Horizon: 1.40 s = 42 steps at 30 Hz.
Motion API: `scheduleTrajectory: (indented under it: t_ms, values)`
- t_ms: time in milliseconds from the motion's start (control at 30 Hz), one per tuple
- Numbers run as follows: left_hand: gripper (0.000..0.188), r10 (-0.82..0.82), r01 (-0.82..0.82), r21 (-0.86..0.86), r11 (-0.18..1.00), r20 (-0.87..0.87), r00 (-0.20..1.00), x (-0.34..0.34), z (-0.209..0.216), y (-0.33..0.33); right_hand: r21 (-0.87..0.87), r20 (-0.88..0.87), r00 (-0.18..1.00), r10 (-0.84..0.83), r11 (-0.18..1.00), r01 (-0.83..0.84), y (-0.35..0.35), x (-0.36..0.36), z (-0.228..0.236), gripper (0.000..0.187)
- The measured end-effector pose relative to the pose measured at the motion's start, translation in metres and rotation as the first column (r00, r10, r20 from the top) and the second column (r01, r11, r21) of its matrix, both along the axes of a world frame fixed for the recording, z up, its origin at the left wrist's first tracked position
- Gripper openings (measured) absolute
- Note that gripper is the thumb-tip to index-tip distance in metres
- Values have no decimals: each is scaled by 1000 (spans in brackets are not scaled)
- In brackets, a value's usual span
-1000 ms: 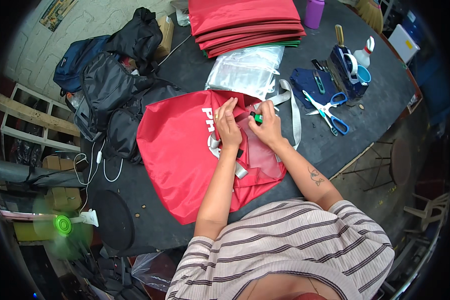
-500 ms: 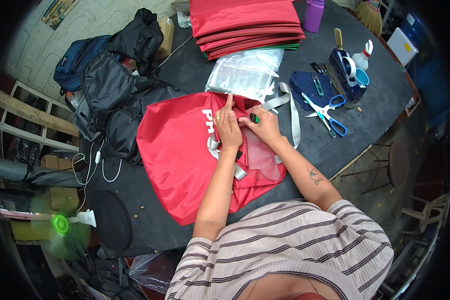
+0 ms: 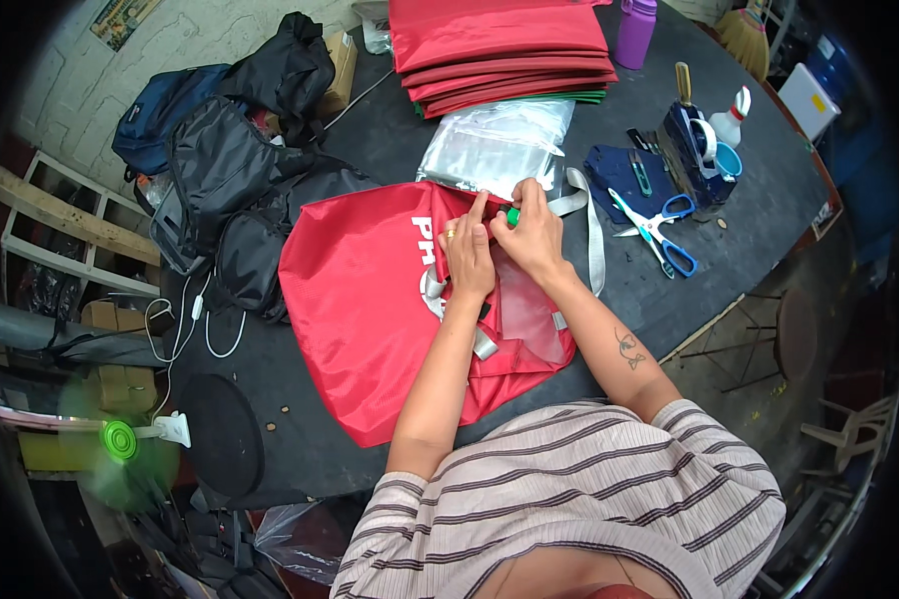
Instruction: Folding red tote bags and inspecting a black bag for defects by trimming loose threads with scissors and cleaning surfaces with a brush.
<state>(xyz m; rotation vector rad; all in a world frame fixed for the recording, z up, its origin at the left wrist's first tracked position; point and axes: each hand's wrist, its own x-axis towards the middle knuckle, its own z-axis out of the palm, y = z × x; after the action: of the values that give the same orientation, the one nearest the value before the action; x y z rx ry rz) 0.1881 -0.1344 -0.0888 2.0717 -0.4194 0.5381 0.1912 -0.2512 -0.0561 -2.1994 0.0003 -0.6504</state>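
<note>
Left hand (image 3: 469, 262), fingers apart, is resting on red bag (image 3: 355, 309), mid-frame, lettering (image 3: 428, 254) running down-frame; right hand (image 3: 532, 238) is clamping green item (image 3: 512, 216), axis unclear.

Both arms reach in over the near edge of the bench (image 3: 659, 314), the left forearm (image 3: 440, 374) and the tattooed right forearm (image 3: 609, 329) converging toward the hands. The left hand (image 3: 470, 264) lies back up, its index finger (image 3: 480, 208) pointing to the far edge. The right hand (image 3: 532, 243), just beside it, has bent fingers (image 3: 530, 198) and a thumb angled toward the left hand
</note>
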Motion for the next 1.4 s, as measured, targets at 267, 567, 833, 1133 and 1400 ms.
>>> scheduleTrajectory:
  t_ms: [267,567,833,1133,1400]
  values:
    - [53,57,-57,0,998,59,997,0,-1,-2,110,71,996,47,992,-55,-2,-3,-2,31]
    - [57,-72,7,-163,987,-394,916,10,9,-1,443,-227,931,286,882,-163,11,-30,-45,26]
    - [63,-258,-186,-543,819,-637,726,18,-3,-4,93,-136,989,61,994,-49,9,-34,-38,28]
    - [76,-102,-175,-475,862,-503,858,20,-15,-7,80,-87,995,38,996,-31,14,-27,-42,31]
    - [76,-71,-179,-439,880,-497,865,16,-11,-9,84,-110,993,38,996,-28,16,-28,-40,29]
